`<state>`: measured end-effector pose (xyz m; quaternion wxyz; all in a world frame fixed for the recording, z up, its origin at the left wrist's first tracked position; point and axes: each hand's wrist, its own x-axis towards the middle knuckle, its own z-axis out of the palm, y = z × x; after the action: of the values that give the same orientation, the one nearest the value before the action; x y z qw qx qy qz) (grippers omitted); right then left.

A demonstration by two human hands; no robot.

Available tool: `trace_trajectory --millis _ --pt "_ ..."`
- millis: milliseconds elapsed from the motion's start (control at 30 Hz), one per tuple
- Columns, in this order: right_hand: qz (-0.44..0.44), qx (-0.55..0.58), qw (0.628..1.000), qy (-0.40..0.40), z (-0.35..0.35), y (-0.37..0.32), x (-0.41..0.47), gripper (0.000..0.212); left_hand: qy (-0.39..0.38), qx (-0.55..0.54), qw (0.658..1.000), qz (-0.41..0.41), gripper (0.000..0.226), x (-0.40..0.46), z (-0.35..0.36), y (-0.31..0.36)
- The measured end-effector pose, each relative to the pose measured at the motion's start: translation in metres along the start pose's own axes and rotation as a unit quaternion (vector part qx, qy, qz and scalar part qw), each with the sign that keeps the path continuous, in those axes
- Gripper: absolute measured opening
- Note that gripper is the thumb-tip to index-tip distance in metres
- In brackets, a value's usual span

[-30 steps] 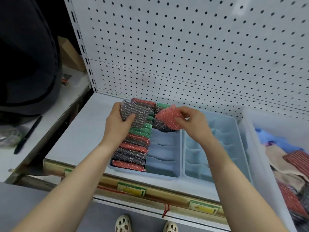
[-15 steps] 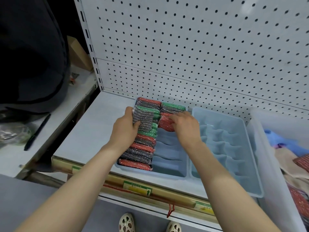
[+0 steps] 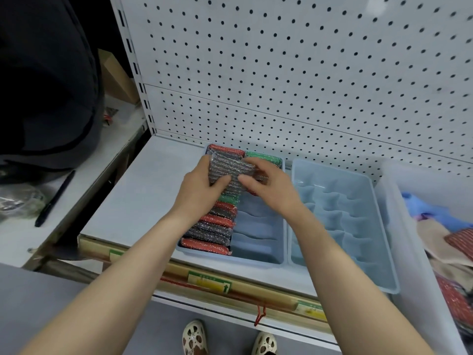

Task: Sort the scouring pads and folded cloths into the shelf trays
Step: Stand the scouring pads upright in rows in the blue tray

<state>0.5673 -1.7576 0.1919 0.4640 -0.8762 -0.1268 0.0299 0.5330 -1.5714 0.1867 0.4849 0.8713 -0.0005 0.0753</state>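
Hands [image 3: 202, 185] [image 3: 266, 188] grip silver scouring pad [image 3: 227, 172], long axis left-right, over tray [image 3: 258, 260].

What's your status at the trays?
Left hand and right hand both holding silver scouring pad over left tray. Right tray unfilled. Nothing blocking.

Both hands are up over the back of the left tray [image 3: 256, 258], sharing one silver scouring pad [image 3: 227, 172]. Left hand [image 3: 202, 187] grips its 9 o'clock end with the thumb on top, right hand [image 3: 268, 188] pinches the 3 o'clock end. Underneath, the tray's left column is packed with red, silver and green pads [image 3: 211, 230], and the column beside it is mostly bare dividers. At 3 o'clock sits a second blue tray [image 3: 384, 252], then a clear bin [image 3: 409, 252] holding cloths [image 3: 435, 234]. White pegboard [image 3: 307, 73] fills 12 o'clock, and a pen [image 3: 55, 198] lies at 9.
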Motion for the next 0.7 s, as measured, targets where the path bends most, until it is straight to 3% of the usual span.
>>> trace_trajectory --millis 100,233,400,533,633,700 --pt "0.053 0.037 0.998 0.009 -0.012 0.002 -0.001 0.028 -0.033 0.009 0.999 0.013 0.037 -0.004 0.009 0.004" --pt "0.029 -0.148 0.983 0.100 -0.039 0.018 -0.021 0.033 -0.063 0.115 0.990 0.054 0.047 -0.016 0.013 -0.009" --pt "0.027 -0.322 0.946 0.011 -0.030 0.017 -0.040 0.035 -0.062 0.194 0.970 0.135 0.032 -0.024 0.016 -0.020" --pt "-0.005 -0.406 0.913 0.040 -0.013 0.013 -0.033 0.030 -0.064 0.205 0.964 0.157 0.023 -0.029 0.013 -0.024" --pt "0.013 -0.466 0.885 -0.015 0.003 0.017 -0.029 0.027 -0.068 0.205 0.964 0.158 0.022 -0.029 0.011 -0.026" --pt "0.004 -0.476 0.879 -0.011 0.008 0.022 -0.030 0.028 -0.075 0.196 0.966 0.151 0.022 -0.027 0.009 -0.027"
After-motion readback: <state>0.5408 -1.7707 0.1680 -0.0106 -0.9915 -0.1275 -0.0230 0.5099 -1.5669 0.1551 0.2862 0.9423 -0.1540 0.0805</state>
